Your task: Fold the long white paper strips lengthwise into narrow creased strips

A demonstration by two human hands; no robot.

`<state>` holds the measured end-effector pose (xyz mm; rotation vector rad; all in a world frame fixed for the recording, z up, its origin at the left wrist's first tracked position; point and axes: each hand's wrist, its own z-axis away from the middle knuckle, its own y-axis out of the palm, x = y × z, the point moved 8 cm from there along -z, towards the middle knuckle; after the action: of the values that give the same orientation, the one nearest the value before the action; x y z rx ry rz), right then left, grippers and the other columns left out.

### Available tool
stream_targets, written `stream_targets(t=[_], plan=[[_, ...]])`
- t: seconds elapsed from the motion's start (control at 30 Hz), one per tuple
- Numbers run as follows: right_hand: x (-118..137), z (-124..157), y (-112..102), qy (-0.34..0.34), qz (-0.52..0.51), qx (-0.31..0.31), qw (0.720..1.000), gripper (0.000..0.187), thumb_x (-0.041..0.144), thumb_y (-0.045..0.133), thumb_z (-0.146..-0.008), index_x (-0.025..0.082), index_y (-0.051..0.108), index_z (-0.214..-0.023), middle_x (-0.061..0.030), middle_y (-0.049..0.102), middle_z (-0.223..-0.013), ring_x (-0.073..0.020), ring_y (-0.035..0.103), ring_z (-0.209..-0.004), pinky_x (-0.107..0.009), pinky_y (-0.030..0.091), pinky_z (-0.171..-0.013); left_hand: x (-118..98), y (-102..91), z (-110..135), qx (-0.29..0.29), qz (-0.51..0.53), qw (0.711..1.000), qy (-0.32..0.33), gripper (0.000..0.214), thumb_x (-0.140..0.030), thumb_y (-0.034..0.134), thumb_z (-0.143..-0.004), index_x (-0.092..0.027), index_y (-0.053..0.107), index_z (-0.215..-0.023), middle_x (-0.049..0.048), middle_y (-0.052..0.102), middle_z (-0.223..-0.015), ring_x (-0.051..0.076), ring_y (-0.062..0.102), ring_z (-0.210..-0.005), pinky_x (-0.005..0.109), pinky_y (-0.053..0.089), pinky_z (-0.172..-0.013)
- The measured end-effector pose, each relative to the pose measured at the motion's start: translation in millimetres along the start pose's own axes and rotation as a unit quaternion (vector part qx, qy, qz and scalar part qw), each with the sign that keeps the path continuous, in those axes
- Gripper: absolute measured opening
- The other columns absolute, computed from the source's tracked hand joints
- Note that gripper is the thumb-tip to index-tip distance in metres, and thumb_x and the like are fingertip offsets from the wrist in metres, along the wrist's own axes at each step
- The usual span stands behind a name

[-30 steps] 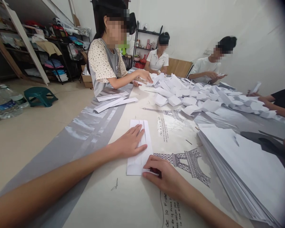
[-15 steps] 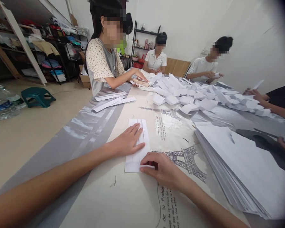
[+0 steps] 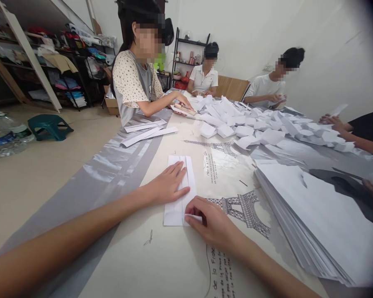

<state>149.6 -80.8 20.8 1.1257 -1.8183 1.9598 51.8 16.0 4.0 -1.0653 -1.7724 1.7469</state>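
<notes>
A white sheet of paper with creases along its length lies on the printed tablecloth in front of me. My left hand rests flat on its upper part, fingers spread, pressing it to the table. At the lower right edge, my right hand pinches a folded flap of the same paper between thumb and fingers. The flap sticks out a little to the right, and the curled fingers hide part of it.
A thick stack of white paper lies to my right. Behind it spreads a heap of folded white paper pieces. Loose paper strips lie at the left edge. Several people sit around the table. A green stool stands on the floor.
My right hand has shifted slightly right and up at the paper's lower edge, and more of the flap shows. My left hand has stayed put.
</notes>
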Motion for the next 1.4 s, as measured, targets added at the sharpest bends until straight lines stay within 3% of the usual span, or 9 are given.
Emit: stream_targets(t=[0.2, 0.6, 0.7, 0.83, 0.93, 1.07, 1.4], plan=[[6, 3, 3, -0.047, 0.035, -0.026, 0.998, 0.013, 0.010, 0.048, -0.093, 0.022, 0.048, -0.089, -0.0008, 0.056, -0.092, -0.0144, 0.054, -0.073, -0.027, 0.042, -0.063, -1, -0.3, 0, 0.011, 0.000, 1.000, -0.001, 0.075, -0.061, 0.025, -0.100, -0.007, 0.025, -0.152, 0.0190, 0.013, -0.164, 0.030, 0.009, -0.152, 0.042, 0.015, -0.122], [1, 3, 5, -0.036, 0.041, -0.043, 0.998, 0.014, 0.009, 0.045, -0.093, 0.022, 0.048, -0.090, -0.0012, 0.054, -0.092, -0.0149, 0.052, -0.073, -0.028, 0.041, -0.064, -1, -1.6, 0, 0.005, 0.012, 1.000, -0.001, 0.072, -0.060, 0.027, -0.099, -0.011, 0.025, -0.152, 0.0164, 0.015, -0.164, 0.031, 0.011, -0.151, 0.043, 0.016, -0.121], [1, 5, 2, -0.041, -0.003, -0.012, 0.999, 0.012, 0.013, 0.054, -0.091, 0.023, 0.051, -0.097, -0.0002, 0.053, -0.091, -0.0145, 0.050, -0.074, -0.028, 0.042, -0.066, -1, -0.6, -1, 0.004, 0.010, 1.000, 0.001, 0.073, -0.060, 0.026, -0.099, -0.009, 0.025, -0.152, 0.0178, 0.015, -0.164, 0.031, 0.011, -0.151, 0.043, 0.016, -0.121], [0, 9, 3, -0.030, -0.050, 0.043, 0.997, 0.027, 0.015, 0.066, -0.084, 0.026, 0.054, -0.106, 0.0012, 0.050, -0.091, -0.0140, 0.048, -0.074, -0.025, 0.042, -0.063, 0, 0.6, -1, 0.006, 0.010, 1.000, 0.001, 0.074, -0.061, 0.027, -0.099, -0.010, 0.024, -0.152, 0.0178, 0.014, -0.164, 0.032, 0.011, -0.151, 0.044, 0.016, -0.121], [-3, 10, 2, -0.011, -0.048, 0.033, 0.998, 0.025, 0.014, 0.066, -0.084, 0.025, 0.053, -0.103, 0.0020, 0.051, -0.089, -0.0135, 0.047, -0.072, -0.026, 0.041, -0.063, 0, 0.8, -1, 0.013, 0.010, 1.000, -0.007, 0.074, -0.061, 0.027, -0.099, -0.009, 0.024, -0.152, 0.0175, 0.013, -0.164, 0.031, 0.010, -0.151, 0.043, 0.015, -0.121], [2, 9, 6, -0.042, -0.030, 0.040, 0.998, 0.007, 0.017, 0.061, -0.090, 0.023, 0.058, -0.091, 0.0018, 0.052, -0.084, -0.0130, 0.049, -0.071, -0.026, 0.041, -0.064, 0, -1.1, 0, 0.011, 0.014, 1.000, -0.005, 0.073, -0.061, 0.027, -0.099, -0.012, 0.023, -0.153, 0.0154, 0.013, -0.164, 0.031, 0.011, -0.151, 0.043, 0.016, -0.121], [3, 10, 10, -0.072, -0.019, 0.041, 0.996, 0.011, 0.019, 0.055, -0.096, 0.021, 0.065, -0.093, -0.0017, 0.057, -0.090, -0.0149, 0.053, -0.075, -0.029, 0.045, -0.068, 0, 0.7, -1, 0.011, 0.006, 1.000, -0.002, 0.075, -0.063, 0.023, -0.099, -0.010, 0.022, -0.153, 0.0171, 0.015, -0.164, 0.030, 0.010, -0.151, 0.043, 0.015, -0.121]])
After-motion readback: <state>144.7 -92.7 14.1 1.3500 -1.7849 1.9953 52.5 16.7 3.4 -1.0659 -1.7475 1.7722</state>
